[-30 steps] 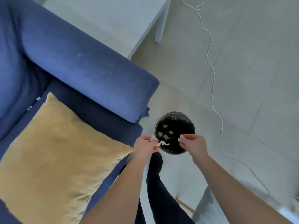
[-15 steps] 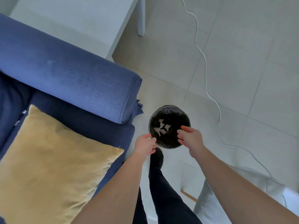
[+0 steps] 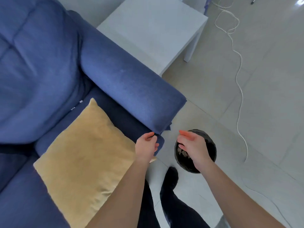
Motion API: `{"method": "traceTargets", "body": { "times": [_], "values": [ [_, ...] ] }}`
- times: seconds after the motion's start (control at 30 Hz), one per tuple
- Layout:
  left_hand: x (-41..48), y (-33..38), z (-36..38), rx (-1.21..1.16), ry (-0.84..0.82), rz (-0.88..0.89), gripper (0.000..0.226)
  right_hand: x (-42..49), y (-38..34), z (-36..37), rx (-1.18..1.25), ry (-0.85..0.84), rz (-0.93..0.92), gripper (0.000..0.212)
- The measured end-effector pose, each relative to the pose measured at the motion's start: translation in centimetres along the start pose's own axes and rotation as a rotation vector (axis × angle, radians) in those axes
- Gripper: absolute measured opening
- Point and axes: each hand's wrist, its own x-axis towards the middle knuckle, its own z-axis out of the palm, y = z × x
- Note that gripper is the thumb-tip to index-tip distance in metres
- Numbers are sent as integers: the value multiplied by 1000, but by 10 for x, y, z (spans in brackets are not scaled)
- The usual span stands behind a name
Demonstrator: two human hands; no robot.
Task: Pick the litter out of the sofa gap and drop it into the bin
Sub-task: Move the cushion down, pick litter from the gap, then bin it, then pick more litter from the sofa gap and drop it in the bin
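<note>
A black-lined round bin (image 3: 211,148) stands on the floor by the front corner of the blue sofa (image 3: 115,83). Pale scraps of litter (image 3: 182,153) lie inside it. My right hand (image 3: 191,144) hovers over the bin's left half, fingers apart and empty. Over the front corner of the seat is my left hand (image 3: 146,146), fingers loosely curled and holding nothing. Small white bits (image 3: 77,105) show in the sofa gap between backrest and seat, just behind the cushion's top corner.
A yellow cushion (image 3: 87,148) covers much of the seat. A white side table (image 3: 153,33) stands behind the armrest. A white cable (image 3: 239,89) snakes across the tiled floor to the right of the bin. My dark-trousered legs (image 3: 171,199) are below.
Both hands let the white scraps fall into the bin. The left hand has moved left over the sofa seat corner. The view has swung back toward the sofa.
</note>
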Motion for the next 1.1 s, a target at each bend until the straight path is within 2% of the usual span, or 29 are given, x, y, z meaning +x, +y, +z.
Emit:
{"method": "traceTargets", "body": {
  "times": [0.1,0.27,0.5,0.63,0.77,1.1],
  "values": [
    [0,21,-36,-74,73,40,34,-8,-23,44,-80,-81,-36,44],
    [9,43,-104,-142,242,74,35,-17,-56,123,-137,-205,-116,42],
    [62,63,-209,-200,461,86,36,-12,-82,252,-309,-323,-129,47],
    [109,67,-268,-147,548,70,43,6,-83,328,-366,-398,-155,37],
    [163,68,-313,-144,574,26,45,35,-83,398,-414,-428,-158,53],
    [285,62,-366,-101,469,-130,50,135,-81,531,-551,-385,-100,56]
  ]
}}
